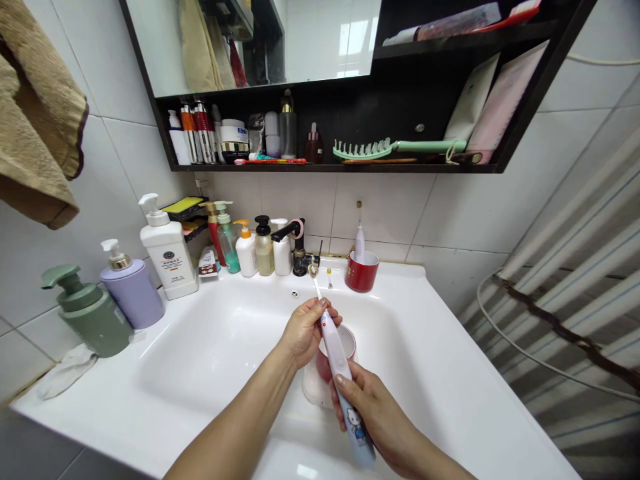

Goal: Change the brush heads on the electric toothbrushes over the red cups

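The right hand (pixel 380 417) has its fingers closed around the lower grip of the white electric toothbrush with a cartoon cat (pixel 336 350); the left hand (pixel 305 330) pinches its neck, above a white cup with red inside (pixel 313 387), brush head towards 11 o'clock over the white sink (pixel 200 353)

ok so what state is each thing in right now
electric toothbrush, held in both hands, head pointing away
left hand, closed on its neck
right hand, closed on its handle, thumb on top
pink cup, upright, just under the hands
faucet, no water running
red cup, upright, second toothbrush standing in it
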A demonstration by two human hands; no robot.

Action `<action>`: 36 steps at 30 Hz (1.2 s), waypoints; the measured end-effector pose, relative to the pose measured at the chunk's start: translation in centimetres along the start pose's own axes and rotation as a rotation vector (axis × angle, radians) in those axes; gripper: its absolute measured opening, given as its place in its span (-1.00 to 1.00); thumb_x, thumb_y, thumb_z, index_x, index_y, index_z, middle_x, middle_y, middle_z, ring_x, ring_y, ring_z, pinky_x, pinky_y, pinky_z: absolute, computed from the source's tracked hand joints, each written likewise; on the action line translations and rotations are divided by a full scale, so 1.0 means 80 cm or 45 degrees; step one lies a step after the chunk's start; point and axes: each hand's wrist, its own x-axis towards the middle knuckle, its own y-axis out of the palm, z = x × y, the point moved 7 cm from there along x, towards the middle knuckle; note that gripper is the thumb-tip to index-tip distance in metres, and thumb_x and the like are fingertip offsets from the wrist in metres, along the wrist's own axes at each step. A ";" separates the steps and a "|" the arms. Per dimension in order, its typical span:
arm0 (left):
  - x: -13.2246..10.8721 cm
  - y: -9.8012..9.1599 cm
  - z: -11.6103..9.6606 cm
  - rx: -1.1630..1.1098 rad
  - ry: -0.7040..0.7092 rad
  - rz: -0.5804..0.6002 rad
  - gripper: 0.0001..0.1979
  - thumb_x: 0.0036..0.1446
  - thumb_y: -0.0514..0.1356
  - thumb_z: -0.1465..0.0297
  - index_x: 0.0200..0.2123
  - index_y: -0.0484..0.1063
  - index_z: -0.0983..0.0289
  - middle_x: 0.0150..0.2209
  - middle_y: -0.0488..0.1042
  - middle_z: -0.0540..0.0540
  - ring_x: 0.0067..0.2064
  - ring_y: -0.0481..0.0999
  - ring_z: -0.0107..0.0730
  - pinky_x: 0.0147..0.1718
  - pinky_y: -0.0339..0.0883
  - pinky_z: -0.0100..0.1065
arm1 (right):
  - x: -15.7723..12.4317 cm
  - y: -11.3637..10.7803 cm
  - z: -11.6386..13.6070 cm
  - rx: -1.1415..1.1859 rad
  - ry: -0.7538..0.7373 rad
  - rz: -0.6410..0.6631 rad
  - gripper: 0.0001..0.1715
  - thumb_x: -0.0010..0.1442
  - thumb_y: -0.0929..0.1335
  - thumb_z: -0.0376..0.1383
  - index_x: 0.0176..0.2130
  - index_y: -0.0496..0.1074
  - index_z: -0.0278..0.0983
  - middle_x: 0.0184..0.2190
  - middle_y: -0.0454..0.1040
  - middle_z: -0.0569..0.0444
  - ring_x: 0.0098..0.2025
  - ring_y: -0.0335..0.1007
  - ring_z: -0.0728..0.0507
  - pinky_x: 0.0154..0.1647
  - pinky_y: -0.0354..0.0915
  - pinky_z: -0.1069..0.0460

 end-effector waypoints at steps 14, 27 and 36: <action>0.001 -0.006 0.001 0.057 0.065 -0.100 -0.82 -0.22 0.13 0.34 -0.57 0.22 0.34 -0.66 0.29 -0.04 -0.58 0.32 -0.58 -0.43 0.16 -0.45 | 0.003 0.003 -0.004 0.004 0.008 0.036 -0.75 0.01 0.12 -0.15 -0.47 0.11 -0.31 -0.64 0.14 0.20 -0.66 0.04 0.10 -0.63 0.07 0.15; -0.002 -0.014 -0.003 0.110 0.191 -0.280 -0.83 -0.21 0.10 0.33 -0.57 0.21 0.33 -0.68 0.31 -0.05 -0.58 0.34 -0.54 -0.46 0.19 -0.43 | 0.006 -0.016 0.000 -0.351 -0.043 -0.170 -0.78 -0.02 0.15 -0.16 -0.42 0.14 -0.28 -0.64 0.12 0.21 -0.63 0.06 0.06 -0.64 0.08 0.15; -0.002 -0.015 0.001 0.013 0.201 -0.275 -0.84 -0.19 0.07 0.33 -0.58 0.17 0.31 -0.70 0.24 -0.09 -0.63 0.28 -0.60 -0.50 0.17 -0.45 | 0.003 -0.001 -0.002 -0.074 0.029 0.007 -0.73 -0.01 0.12 -0.12 -0.46 0.11 -0.30 -0.64 0.12 0.21 -0.68 0.03 0.11 -0.69 0.08 0.17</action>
